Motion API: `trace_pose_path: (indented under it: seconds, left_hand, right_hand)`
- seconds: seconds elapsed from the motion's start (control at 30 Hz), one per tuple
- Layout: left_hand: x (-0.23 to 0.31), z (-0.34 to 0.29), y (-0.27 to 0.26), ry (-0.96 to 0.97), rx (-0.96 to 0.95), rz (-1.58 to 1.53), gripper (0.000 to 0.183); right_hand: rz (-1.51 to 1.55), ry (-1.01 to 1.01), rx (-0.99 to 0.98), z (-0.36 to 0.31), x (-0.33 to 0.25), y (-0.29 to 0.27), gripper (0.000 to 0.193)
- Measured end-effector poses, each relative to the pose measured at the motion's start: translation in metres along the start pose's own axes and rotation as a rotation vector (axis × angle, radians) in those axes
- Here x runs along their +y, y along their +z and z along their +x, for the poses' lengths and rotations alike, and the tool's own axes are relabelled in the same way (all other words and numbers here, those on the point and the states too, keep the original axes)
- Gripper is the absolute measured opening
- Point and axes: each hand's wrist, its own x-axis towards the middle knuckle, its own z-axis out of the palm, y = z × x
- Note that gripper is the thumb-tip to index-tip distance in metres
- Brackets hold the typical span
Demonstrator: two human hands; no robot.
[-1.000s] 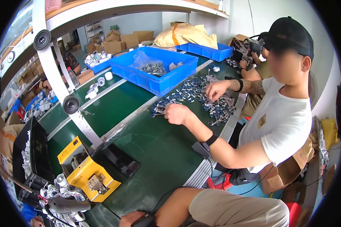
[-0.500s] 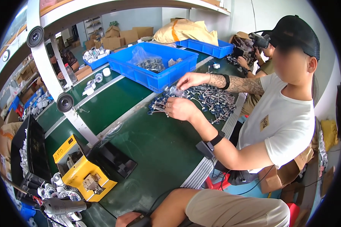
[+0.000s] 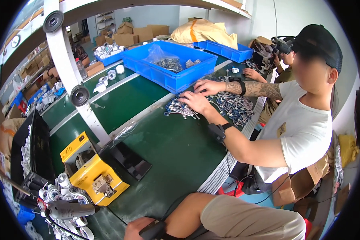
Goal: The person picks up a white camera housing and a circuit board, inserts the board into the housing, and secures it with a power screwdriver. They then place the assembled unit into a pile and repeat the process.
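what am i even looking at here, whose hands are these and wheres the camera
There is one picture, taken by a wide fisheye camera worn on a person's head, so straight edges bend. Of the wearer, only one hand, probably the right, peeks in at the lower edge with a black wrist band; whether it holds anything cannot be told. The two hands you notice belong to a co-worker in a white shirt: one hand and the other rest on a pile of small blue and metal parts on the green table. Behind it stands a blue crate. Near the wearer sit a yellow machine and a grey power tool.
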Motion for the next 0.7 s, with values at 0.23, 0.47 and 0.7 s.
trace_pose_path:
  seconds: [0.23, 0.47, 0.7]
  left_hand:
    - [-0.0022, 0.0033, -0.0024, 0.053, 0.011, 0.011, 0.036]
    - [0.0036, 0.0046, -0.0017, 0.037, 0.002, -0.015, 0.036]
    - [0.0059, 0.0088, -0.0025, 0.064, 0.018, -0.024, 0.035]
  right_hand:
    - [-0.033, 0.01, -0.019, 0.0052, -0.0076, -0.0051, 0.028]
    - [-0.038, 0.006, -0.004, 0.0018, -0.0046, -0.0083, 0.027]
    - [-0.049, 0.001, 0.016, 0.0032, -0.0034, -0.0035, 0.027]
